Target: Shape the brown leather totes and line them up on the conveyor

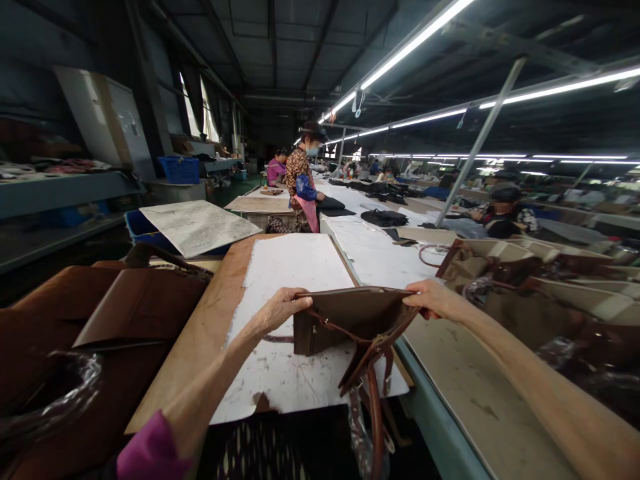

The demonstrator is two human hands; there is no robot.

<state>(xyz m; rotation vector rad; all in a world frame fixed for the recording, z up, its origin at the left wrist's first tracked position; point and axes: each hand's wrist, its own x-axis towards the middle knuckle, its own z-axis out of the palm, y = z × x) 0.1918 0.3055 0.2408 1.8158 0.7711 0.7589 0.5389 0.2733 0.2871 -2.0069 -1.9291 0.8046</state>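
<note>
Between my two hands a brown handbag is stretched by its upper edge, over the front of the paper-covered table. My left hand pinches its left top corner, thumb along the rim. At the opposite corner, the fingers of my right hand are closed on the rim. A small zip pull shows on the bag's brown lining. Toward me hangs a reddish-brown handle, partly wrapped in clear plastic, below the table edge. The bag's underside is hidden.
Finished-looking brown bags are piled at my left. More beige and brown bags stand in rows on the right-hand table. White paper covers the board ahead. A co-worker stands farther up, handling dark pieces; a blue crate sits at left.
</note>
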